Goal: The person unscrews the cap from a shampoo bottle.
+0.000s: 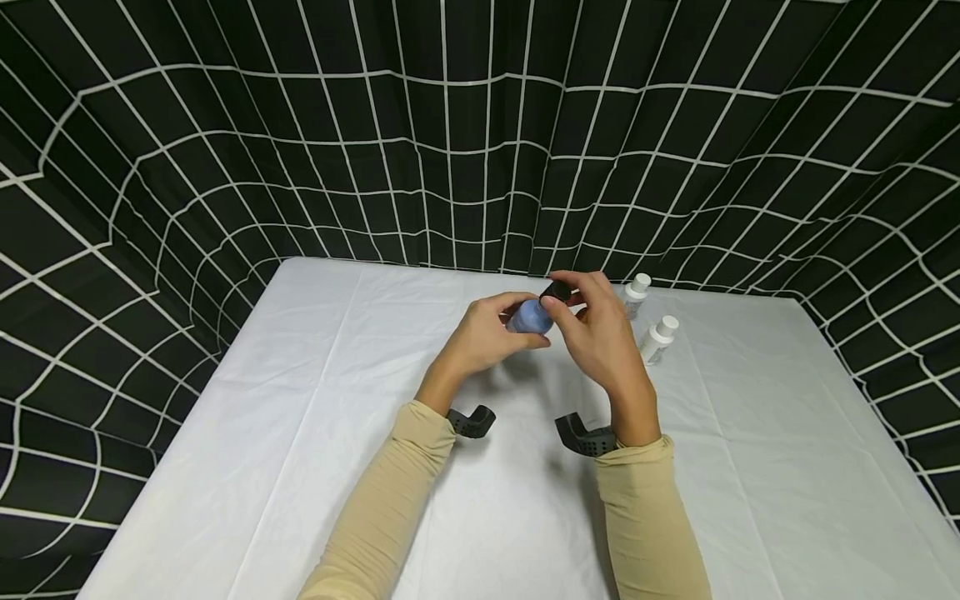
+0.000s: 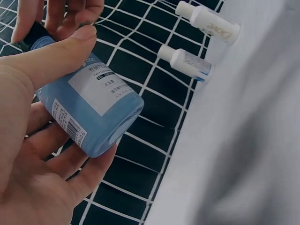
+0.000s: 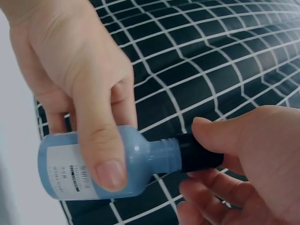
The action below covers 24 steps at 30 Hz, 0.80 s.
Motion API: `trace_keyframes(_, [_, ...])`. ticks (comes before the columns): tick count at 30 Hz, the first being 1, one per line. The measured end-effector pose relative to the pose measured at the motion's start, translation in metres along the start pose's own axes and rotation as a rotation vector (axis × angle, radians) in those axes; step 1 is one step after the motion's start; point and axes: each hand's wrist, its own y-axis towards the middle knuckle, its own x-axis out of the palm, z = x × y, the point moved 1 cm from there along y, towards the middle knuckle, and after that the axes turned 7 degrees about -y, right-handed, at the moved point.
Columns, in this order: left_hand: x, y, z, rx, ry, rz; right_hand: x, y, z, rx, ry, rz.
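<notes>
Head camera is looking down at a big white table with a black curtain with white lines hanging all around it. A person in tan sleeves is holding both hands up over the middle of the table. The left hand is wrapping its fingers and thumb around a small blue bottle, holding it on its side in the air, not touching the table. The right hand is pinching the bottle's black cap between thumb and fingers. Up close, in the right wrist view, the cap is sitting at the end of the neck with some thread showing, so I think the cap is being twisted, but I cannot tell which way. The next bit needs a steady left hand, so the bottle is not spinning while the right fingers are turning. Two little clear bottles with white caps are standing near the far right, well apart from the hands.
</notes>
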Motion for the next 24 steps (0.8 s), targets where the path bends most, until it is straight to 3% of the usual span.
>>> trace_keyframes(5, [-0.005,-0.001,0.003,-0.002,-0.022,0.024,-0.003,-0.001,-0.006,0.014,0.067,0.119])
trace_keyframes(9, [-0.011,0.0,0.004,0.04,-0.064,0.067,0.0,0.0,-0.007,0.04,0.108,0.178])
trace_keyframes(15, [-0.027,-0.001,0.004,0.082,-0.108,0.154,0.011,0.001,-0.007,0.062,0.187,0.168])
trace_keyframes(20, [-0.041,-0.001,0.004,0.09,-0.117,0.206,0.022,0.001,-0.01,0.019,0.25,0.117])
trace_keyframes(24, [-0.052,-0.003,0.003,0.118,-0.123,0.275,0.032,0.002,-0.018,-0.024,0.22,0.075])
